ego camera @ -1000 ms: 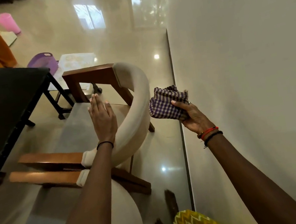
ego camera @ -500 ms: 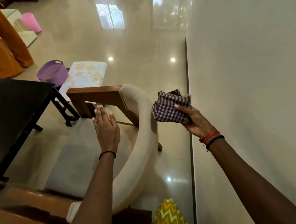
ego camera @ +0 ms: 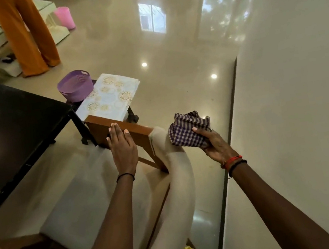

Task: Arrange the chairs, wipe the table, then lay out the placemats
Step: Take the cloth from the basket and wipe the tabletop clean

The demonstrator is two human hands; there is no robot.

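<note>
Since a moment ago the left hand (ego camera: 123, 149) has slid forward off the seat and now lies flat, fingers straight and together, on the far wooden arm rail (ego camera: 139, 132) of the brown wooden armchair (ego camera: 181, 185) with its cream padded curved back. The right hand (ego camera: 213, 144) has come closer in, so the crumpled purple-and-white checked cloth (ego camera: 186, 131) it grips, fingers curled round it, now touches the top of the padding just right of the left hand.

The armchair's open front faces the glossy black desk (ego camera: 10, 126) to the left of both hands. Its arm rail runs from the padded back away toward the desk's corner, and the back curves from under the cloth down toward the person. Its seat lies below the left forearm.

Beyond the left hand's fingertips, a stack of pale blue placemats (ego camera: 108, 98) with gold medallions lies on a dark stool, its long side running away from the hands, touching a round lilac plastic basket (ego camera: 74, 86) on its left. A pale wall (ego camera: 295, 104) stands just right of the right hand.
</note>
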